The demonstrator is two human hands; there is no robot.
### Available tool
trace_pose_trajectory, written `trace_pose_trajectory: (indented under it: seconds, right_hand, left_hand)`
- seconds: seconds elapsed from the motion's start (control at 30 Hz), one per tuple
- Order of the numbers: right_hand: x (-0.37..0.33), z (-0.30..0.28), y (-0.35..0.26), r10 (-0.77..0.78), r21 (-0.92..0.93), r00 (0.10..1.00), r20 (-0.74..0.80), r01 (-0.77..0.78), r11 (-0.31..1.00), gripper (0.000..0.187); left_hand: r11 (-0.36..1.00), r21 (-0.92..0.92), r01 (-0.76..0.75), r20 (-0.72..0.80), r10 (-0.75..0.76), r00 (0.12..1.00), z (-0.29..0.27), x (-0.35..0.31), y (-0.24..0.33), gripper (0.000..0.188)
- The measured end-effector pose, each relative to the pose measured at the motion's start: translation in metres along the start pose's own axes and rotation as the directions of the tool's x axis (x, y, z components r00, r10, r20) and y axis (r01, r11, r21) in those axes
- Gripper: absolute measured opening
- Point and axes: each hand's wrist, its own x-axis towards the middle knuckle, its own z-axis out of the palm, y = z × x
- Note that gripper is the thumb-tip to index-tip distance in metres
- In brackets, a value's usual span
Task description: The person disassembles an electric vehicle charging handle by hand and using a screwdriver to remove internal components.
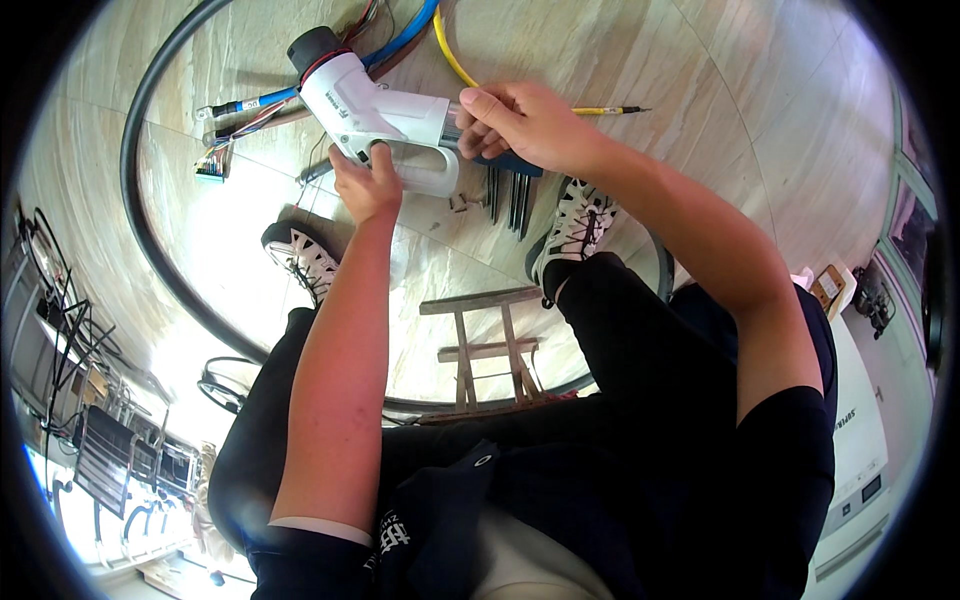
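A white electric-vehicle charging connector with a dark round head lies slanted in front of me, above the floor. My left hand is closed on its lower edge beside the loop-shaped handle, the thumb near a dark button. At the connector's grey tail end, my right hand has its fingers curled in and the thumb laid over. Those fingers are partly blurred, and what they hold, if anything, is hidden. Just below the right hand, several screwdriver-like dark rods stick out of a blue case.
A thick black cable loops around the floor. Blue and yellow cables run at the top; loose wires end in a small connector block. A wooden stool lies between my legs. A white cabinet stands right, metal chairs left.
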Motion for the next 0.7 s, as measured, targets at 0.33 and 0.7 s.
trace_pose_trajectory:
  seconds: [0.33, 0.7]
  right_hand:
    - [-0.004, 0.000, 0.017, -0.248, -0.212, 0.959, -0.138, 0.215, 0.953, 0.027]
    - [0.003, -0.014, 0.026, -0.237, 0.052, 0.970, 0.056, 0.235, 0.971, 0.041]
  left_hand:
    - [0.999, -0.020, -0.027, 0.008, 0.028, 1.000, 0.000, 0.000, -0.001, 0.048]
    - [0.999, -0.002, -0.044, -0.007, 0.044, 0.999, 0.001, 0.000, 0.002, 0.047]
